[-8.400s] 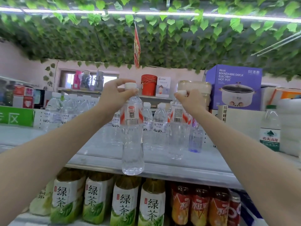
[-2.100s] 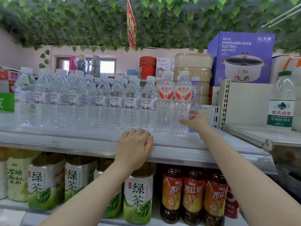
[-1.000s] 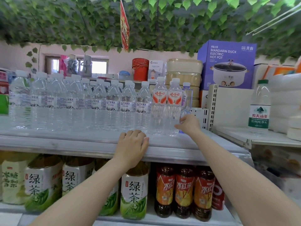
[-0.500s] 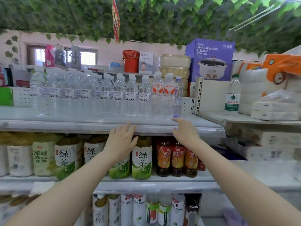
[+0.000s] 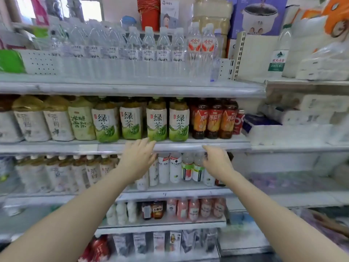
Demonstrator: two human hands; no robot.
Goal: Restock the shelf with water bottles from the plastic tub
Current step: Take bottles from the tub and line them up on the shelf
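You're seeing bright, even daylight from the pale window (image 5: pixel 90 10) at far left. Motion blur smears the clear plastic water bottles (image 5: pixel 105 52) on the left, wide-angle distortion bends the white metal shelf edges (image 5: pixel 132 89), and shadows stay faint.

"绿茶" on the green tea bottles (image 5: pixel 157 120); "冰红茶" on the red-labelled bottles (image 5: pixel 213 121).

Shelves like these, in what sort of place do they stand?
Most likely a small grocery shop. The top shelf holds a row of water bottles, green tea bottles and red-labelled drinks stand below, and a boxed hot pot sits up behind.
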